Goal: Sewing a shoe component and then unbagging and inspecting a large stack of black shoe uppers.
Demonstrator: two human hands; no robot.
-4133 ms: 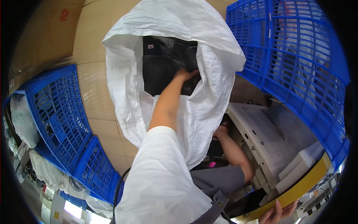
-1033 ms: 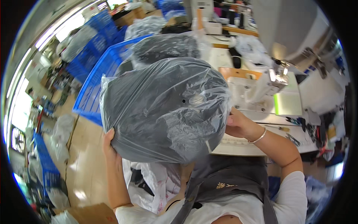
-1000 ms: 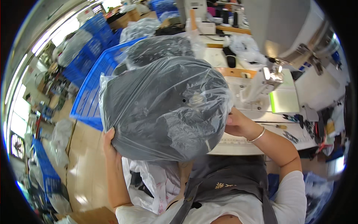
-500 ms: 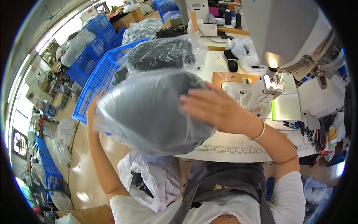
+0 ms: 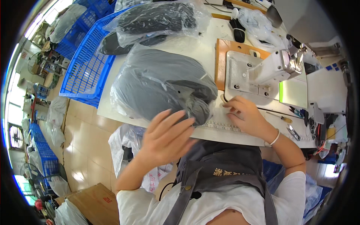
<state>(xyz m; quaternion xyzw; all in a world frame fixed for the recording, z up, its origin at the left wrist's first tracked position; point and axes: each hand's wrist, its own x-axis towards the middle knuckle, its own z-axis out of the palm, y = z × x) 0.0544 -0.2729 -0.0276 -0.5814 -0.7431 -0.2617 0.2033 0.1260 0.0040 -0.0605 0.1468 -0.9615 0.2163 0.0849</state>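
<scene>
Now left hand (image 5: 167, 137) hovers open, fingers spread, just below a clear plastic bag of dark grey fabric (image 5: 163, 86); right hand (image 5: 243, 116) lies open, flat on the white table (image 5: 232, 133) beside it.

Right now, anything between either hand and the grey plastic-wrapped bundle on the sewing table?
Nothing visible. The left hand is raised, open, at the near edge of the grey bundle. The right hand rests on the table just right of it, with only bare tabletop between.
</scene>
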